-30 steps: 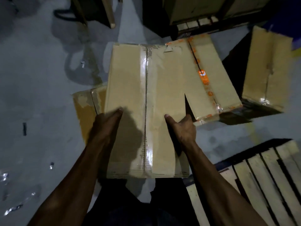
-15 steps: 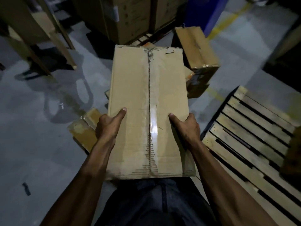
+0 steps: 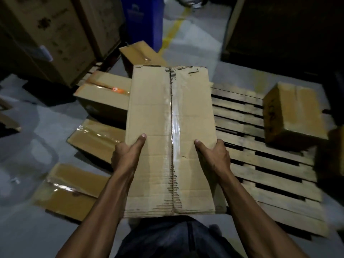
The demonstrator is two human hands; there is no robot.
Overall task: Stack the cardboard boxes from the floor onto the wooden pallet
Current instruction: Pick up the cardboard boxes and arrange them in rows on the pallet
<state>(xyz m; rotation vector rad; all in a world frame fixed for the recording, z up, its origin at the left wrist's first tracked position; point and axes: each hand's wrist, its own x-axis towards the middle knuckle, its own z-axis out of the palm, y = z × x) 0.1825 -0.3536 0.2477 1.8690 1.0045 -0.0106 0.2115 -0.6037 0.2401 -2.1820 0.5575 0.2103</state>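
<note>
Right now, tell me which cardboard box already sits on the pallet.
The small box at the far right of the wooden pallet; the others lie on the floor or are held.

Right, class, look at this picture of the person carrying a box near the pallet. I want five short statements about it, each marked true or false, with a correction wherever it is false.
1. Both hands hold the carried box. True: the left hand and the right hand each have a grip on a long side, thumbs on top.
2. The wooden pallet is bare. False: one small box already sits on it.
3. The carried box is sealed with orange tape. False: clear tape runs along its middle seam.
4. Several boxes lie on the floor to the person's left. True, among them the nearest floor box.
5. The bin behind the boxes is red. False: it is blue.
</note>
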